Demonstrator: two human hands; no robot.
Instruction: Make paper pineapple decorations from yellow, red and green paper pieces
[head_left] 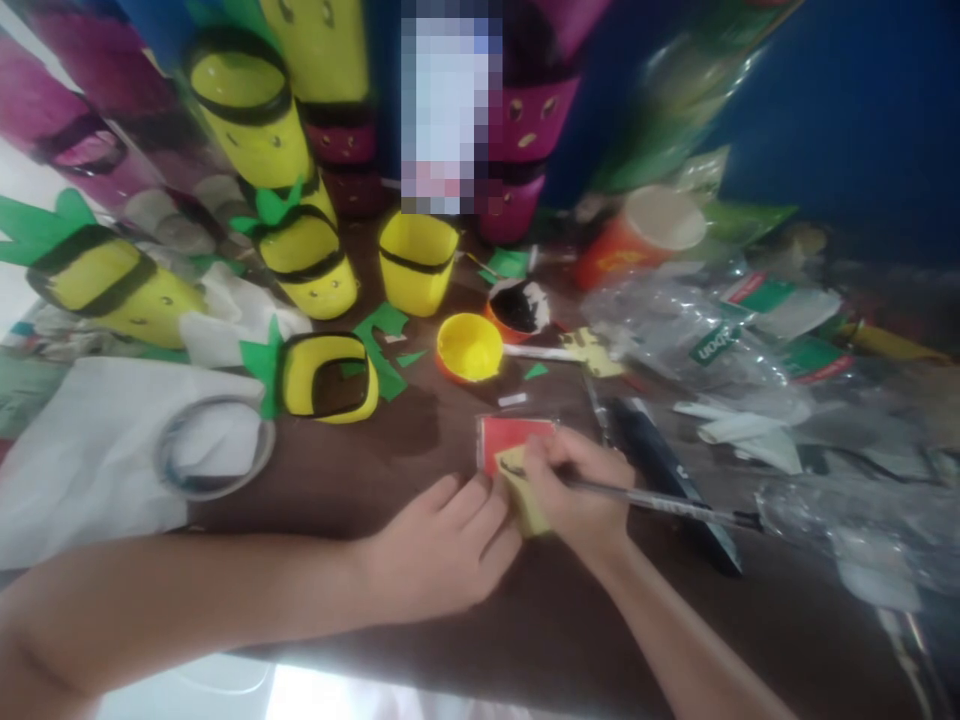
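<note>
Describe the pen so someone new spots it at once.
On the dark brown tabletop, find the right hand at the small yellow paper. It grips the slim, grey-barrelled pen, far thinner than the flat black strip it crosses in view.

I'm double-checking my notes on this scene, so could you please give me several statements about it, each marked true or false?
1. The right hand holds a pen. True.
2. The left hand grips a cup. False: its fingers are at the yellow paper.
3. The central yellow cup stands upright. True.
4. The red piece lies far from both hands. False: it is right by them.
5. Clear plastic lies to the right of the central yellow cup. True.
</note>
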